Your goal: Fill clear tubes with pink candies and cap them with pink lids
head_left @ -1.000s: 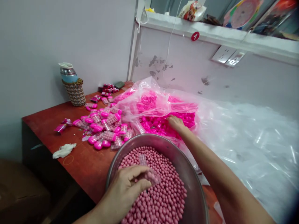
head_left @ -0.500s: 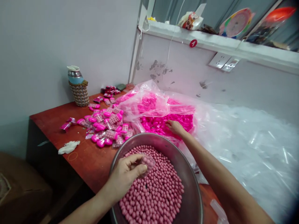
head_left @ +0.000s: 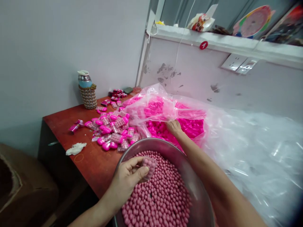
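A steel bowl (head_left: 189, 170) full of small pink candy balls (head_left: 161, 198) sits at the near edge of the red-brown table (head_left: 71, 118). Over the balls, my left hand (head_left: 129, 181) pinches a small clear container (head_left: 149, 164) that holds a few pink balls. Farther back, my right hand (head_left: 174, 127) reaches into an open plastic bag (head_left: 163, 107) of bright pink caps (head_left: 191, 124); its fingers are curled down among the caps and mostly hidden. A pile of filled containers with pink caps (head_left: 112, 126) lies left of the bag.
A bottle in a woven sleeve (head_left: 87, 90) stands at the table's back left by the wall. A white crumpled scrap (head_left: 75, 148) lies near the left edge. Clear plastic bags (head_left: 260, 151) cover the right side. A brown box (head_left: 21, 186) sits below left. Sockets (head_left: 239, 63) are on the wall.
My left hand has lifted the clear container out of the balls and holds it higher. My right hand stays in the bag of caps. The view has shifted slightly.
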Available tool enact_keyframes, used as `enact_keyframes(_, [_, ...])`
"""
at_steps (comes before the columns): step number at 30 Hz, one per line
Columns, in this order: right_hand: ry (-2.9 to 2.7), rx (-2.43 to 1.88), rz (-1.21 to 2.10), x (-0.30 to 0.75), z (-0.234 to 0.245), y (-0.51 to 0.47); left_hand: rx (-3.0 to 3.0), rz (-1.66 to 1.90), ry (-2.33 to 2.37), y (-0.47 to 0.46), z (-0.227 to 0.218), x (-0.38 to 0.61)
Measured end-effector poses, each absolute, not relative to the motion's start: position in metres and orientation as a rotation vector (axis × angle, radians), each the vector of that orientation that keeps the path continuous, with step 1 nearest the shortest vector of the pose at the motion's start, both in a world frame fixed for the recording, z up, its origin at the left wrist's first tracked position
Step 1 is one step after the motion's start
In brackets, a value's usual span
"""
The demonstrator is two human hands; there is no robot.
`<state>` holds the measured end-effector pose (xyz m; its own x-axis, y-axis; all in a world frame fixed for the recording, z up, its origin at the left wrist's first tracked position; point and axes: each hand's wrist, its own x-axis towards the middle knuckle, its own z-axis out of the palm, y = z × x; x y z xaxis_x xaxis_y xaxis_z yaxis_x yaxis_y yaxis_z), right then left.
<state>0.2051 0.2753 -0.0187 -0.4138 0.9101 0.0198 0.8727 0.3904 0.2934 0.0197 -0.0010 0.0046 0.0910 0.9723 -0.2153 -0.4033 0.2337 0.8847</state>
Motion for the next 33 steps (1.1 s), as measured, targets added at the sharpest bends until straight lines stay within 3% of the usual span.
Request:
enact_keyframes(8, [2.469, 1.666, 0.383, 0.237, -0.006, 0.268, 0.798, 1.143, 0.935, -0.002, 0.002, 0.02])
enact_keyframes(16, [2.576, 1.931, 0.073, 0.233, -0.004, 0.279, 0.793, 1.191, 0.955, -0.005, 0.003, 0.02])
enact_keyframes(21, [2.733, 2.148, -0.369, 0.25, 0.011, 0.247, 0.797, 1.204, 0.96, -0.005, 0.003, 0.02])
enact_keyframes(27, [2.844, 2.08, -1.212, 0.25, 0.022, 0.165, 0.817, 1.216, 0.942, -0.005, 0.001, 0.02])
enact_keyframes(30, [2.49, 1.867, -1.795, 0.235, 0.011, 0.116, 0.818, 1.249, 0.953, -0.006, 0.001, 0.021])
enact_keyframes(31, [2.371, 1.803, -1.83, 0.229, 0.004, 0.102, 0.822, 1.259, 0.96, -0.007, 0.002, 0.021])
enact_keyframes(33, [2.353, 1.717, -1.472, 0.219, -0.007, 0.079, 0.843, 1.269, 0.973, -0.007, 0.003, 0.021])
